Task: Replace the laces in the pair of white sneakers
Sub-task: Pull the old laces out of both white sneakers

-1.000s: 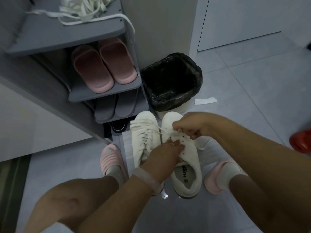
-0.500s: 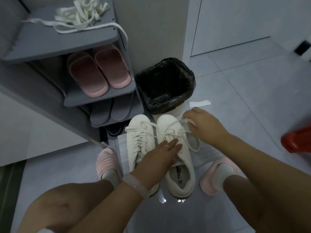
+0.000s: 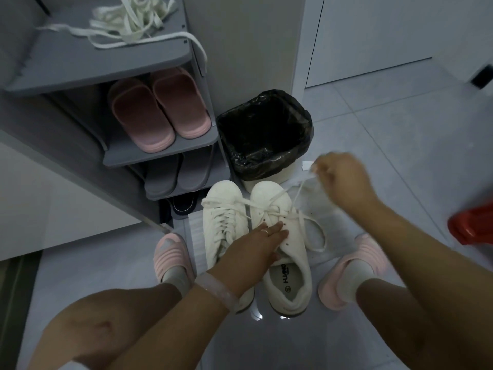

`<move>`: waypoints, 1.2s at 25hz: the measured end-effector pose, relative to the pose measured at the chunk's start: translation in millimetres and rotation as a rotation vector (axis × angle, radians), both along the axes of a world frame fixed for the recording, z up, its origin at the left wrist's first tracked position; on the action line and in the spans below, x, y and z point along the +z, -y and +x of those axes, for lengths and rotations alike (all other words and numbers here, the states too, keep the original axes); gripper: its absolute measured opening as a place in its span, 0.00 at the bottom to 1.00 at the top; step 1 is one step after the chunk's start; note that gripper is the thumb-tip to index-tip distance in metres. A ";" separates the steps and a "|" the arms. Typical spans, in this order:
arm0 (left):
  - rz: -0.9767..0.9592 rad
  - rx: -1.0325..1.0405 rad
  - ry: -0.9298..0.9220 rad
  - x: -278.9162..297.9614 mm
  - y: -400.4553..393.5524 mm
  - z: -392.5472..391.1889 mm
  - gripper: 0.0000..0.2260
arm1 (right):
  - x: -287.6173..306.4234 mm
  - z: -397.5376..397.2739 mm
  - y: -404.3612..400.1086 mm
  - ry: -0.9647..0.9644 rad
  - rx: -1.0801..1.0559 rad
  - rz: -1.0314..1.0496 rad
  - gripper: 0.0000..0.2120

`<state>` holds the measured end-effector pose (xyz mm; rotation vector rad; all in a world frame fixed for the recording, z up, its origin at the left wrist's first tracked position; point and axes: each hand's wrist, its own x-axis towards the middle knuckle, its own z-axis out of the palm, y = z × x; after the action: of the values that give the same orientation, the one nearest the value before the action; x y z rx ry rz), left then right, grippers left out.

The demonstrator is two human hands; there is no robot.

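A grey tiled floor (image 3: pixel 373 129) fills the right and near parts of the scene. At far left stands a grey shoe rack (image 3: pixel 120 62); a heap of loose white laces (image 3: pixel 128 20) lies on its top shelf with one strand hanging over the right edge, pink slippers (image 3: pixel 157 110) sit on the shelf below, and grey slippers (image 3: pixel 176 174) on the one under that. Just right of the rack is a bin with a black liner (image 3: pixel 264 134). A red object (image 3: pixel 472 222) shows at the right edge.

The pair of white sneakers (image 3: pixel 226 222) stands side by side on the floor just near the bin, toes pointing far, between the person's pink-slippered feet. The left sneaker is laced; the right sneaker (image 3: pixel 288 252) is partly unlaced, with a slack loop lying to its right.

The left hand (image 3: pixel 253 249) lies flat on the right sneaker's tongue, fingers spread, its grip released. The right hand (image 3: pixel 341 174), blurred, is raised to the right of the toes, its grip clenched on the lace (image 3: pixel 293 201), which runs taut from the eyelets.
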<state>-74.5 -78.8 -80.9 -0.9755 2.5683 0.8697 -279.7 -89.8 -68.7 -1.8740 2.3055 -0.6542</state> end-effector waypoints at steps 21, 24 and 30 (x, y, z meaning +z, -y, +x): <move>0.006 -0.012 0.019 7.9 -1.4 -1.0 0.24 | -16.0 19.1 -13.6 -0.386 0.140 0.489 0.13; 0.015 -0.002 0.026 5.6 -1.1 -0.7 0.24 | -5.6 -24.5 -19.5 -0.295 -0.238 0.402 0.12; 0.027 0.010 0.023 4.5 -1.7 -3.0 0.24 | -7.1 -53.6 -35.2 -0.225 -0.441 0.418 0.15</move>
<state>-77.5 -77.1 -76.4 -0.9860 2.5279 0.8889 -333.3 -54.6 -75.8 -1.3238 2.7533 0.0280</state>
